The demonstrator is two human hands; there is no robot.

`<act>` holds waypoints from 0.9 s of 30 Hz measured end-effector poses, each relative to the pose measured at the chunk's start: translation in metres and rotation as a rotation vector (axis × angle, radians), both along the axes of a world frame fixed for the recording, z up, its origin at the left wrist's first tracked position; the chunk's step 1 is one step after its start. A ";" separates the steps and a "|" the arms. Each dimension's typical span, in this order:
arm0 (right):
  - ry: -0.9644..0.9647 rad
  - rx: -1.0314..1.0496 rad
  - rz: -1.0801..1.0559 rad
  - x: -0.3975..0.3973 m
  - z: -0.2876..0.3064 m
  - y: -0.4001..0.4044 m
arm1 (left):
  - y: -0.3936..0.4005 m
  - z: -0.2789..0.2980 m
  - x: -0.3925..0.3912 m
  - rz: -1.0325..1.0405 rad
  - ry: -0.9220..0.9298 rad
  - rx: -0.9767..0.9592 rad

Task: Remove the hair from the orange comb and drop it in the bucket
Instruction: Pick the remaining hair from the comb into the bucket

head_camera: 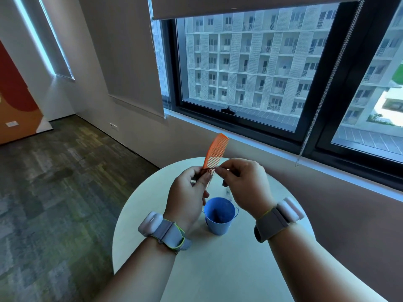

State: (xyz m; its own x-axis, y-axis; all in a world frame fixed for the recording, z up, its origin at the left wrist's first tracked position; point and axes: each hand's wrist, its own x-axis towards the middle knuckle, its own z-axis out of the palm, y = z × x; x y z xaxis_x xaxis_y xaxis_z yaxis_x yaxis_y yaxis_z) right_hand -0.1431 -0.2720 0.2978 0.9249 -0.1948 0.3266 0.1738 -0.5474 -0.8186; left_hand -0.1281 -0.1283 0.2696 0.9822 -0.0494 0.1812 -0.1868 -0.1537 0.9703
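Office-type room: carpet tiles (54, 182), roller blind (250, 6) over a black-framed window (309, 118), wall sockets (113, 125), round bench (229, 258).

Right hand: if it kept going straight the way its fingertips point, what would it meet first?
Probably the orange comb: the right hand pinches hair at its teeth, pointing left toward the left hand. Depth is unclear.

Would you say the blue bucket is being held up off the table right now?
No, the blue bucket stands on the round table between the wrists, with neither hand touching it.
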 end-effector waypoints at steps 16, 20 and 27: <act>-0.049 -0.096 0.028 0.004 -0.007 0.005 | 0.005 -0.006 0.005 0.140 -0.371 0.522; -0.024 -0.202 -0.018 0.006 -0.007 0.004 | 0.006 -0.008 0.005 0.135 -0.444 0.596; 0.046 -0.456 -0.051 0.008 -0.006 0.002 | 0.016 -0.011 0.006 0.142 -0.577 0.718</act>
